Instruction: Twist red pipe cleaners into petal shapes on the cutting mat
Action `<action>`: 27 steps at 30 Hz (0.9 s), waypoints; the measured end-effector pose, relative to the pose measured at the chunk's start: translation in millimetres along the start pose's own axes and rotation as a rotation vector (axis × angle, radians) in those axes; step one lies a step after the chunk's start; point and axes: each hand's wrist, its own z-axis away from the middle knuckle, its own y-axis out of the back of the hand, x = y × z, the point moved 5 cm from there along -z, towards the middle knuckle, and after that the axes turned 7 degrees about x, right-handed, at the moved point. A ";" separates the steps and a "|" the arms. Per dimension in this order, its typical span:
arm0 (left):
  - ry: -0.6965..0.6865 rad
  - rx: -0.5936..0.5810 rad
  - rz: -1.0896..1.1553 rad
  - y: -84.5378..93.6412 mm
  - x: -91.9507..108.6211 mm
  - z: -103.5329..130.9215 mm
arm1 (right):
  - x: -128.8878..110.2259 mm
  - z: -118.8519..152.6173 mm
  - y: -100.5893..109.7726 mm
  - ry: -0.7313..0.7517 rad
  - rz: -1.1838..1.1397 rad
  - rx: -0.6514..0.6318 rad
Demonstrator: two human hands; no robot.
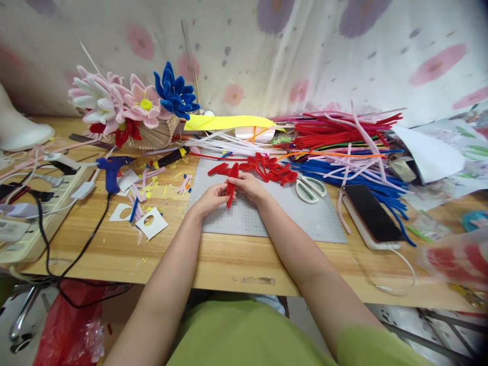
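Note:
Between my two hands is a red fuzzy pipe-cleaner petal [232, 186], held upright and slightly tilted over the grey cutting mat [305, 218]. My left hand [214, 198] pinches it near its lower end. Higher up, the fingers of my right hand [246, 186] close on it from the other side. Just behind my hands lies a pile of similar red petals [269, 169], with a few more [220, 169] to the left. Scissors with pale green-white handles [311, 190] rest on the mat to the right; their blades are partly hidden.
Bundles of red pipe cleaners [339, 129] and blue ones [343, 178] lie at the back right. A phone [372, 212] sits near the right. On the left are a blue glue gun [112, 170], a power strip [57, 203] with cords, and fuzzy flowers [145, 101] in a basket.

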 end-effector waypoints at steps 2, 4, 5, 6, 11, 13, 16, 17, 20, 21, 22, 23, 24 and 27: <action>-0.019 0.047 -0.028 0.0 -2.2 -2.0 | 2.2 -2.1 1.5 0.003 0.004 0.022; -0.025 0.094 -0.062 0.5 -4.1 -3.3 | 3.7 -3.0 1.6 0.006 0.007 0.023; -0.026 0.111 -0.075 0.6 -4.7 -3.4 | 3.9 -2.9 0.9 0.010 0.007 0.011; -0.025 0.125 -0.082 0.8 -4.9 -3.3 | 3.7 -2.5 -0.3 0.015 0.006 -0.009; 0.018 0.234 -0.007 3.8 -4.0 -1.0 | 0.5 2.2 -6.9 0.061 -0.011 -0.125; 0.059 0.265 0.042 3.9 -4.3 -1.4 | -0.3 3.1 -8.1 0.076 -0.015 -0.135; 0.112 0.302 0.101 3.2 -4.5 -3.5 | 0.0 3.0 -8.9 0.088 -0.037 -0.115; 0.121 0.323 0.117 3.4 -4.2 -4.0 | 0.3 2.9 -9.6 0.086 -0.051 -0.116; 0.133 0.387 0.168 3.7 -1.9 -3.8 | 0.6 3.3 -12.0 0.080 -0.083 -0.128; 0.140 0.392 0.197 3.1 -1.0 -3.0 | 0.1 3.7 -12.3 0.078 -0.083 -0.126; 0.154 0.386 0.233 1.9 -0.2 -2.1 | -0.8 4.2 -12.4 0.076 -0.080 -0.120; 0.177 0.368 0.278 0.2 0.3 -1.0 | -2.0 5.0 -12.6 0.075 -0.080 -0.120; 0.209 0.342 0.327 -1.8 0.5 0.2 | -3.6 5.9 -13.3 0.073 -0.086 -0.127; 0.333 0.229 0.463 -9.5 -0.3 3.8 | -6.5 8.8 -18.5 0.044 -0.111 -0.210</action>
